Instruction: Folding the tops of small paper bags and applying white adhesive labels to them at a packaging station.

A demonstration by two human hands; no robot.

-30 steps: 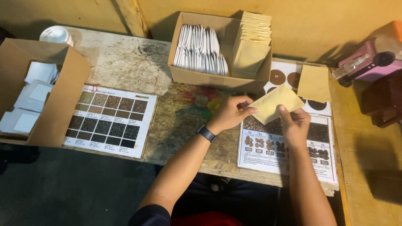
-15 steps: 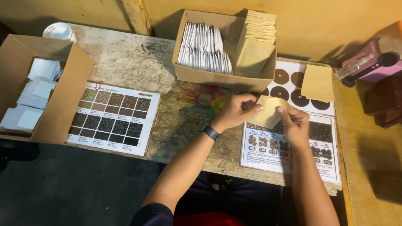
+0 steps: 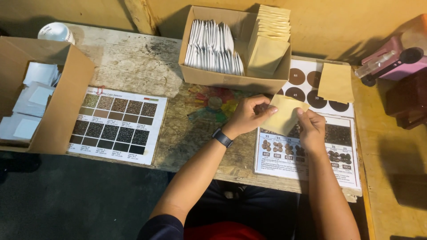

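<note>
Hands: left hand (image 3: 249,116) and right hand (image 3: 311,129) both pinch one tan paper pouch (image 3: 284,114) | pouch: over printed chart (image 3: 307,151), at 6 o'clock from cardboard box (image 3: 231,80) | second pouch (image 3: 336,82): lies at 2 o'clock

Small coffee packing workshop, worn wooden desk (image 3: 133,62), roast colour chart (image 3: 116,125) near its front edge, cardboard box (image 3: 231,80) of white and kraft sachets at the back edge, bean charts (image 3: 311,155) at right.
</note>
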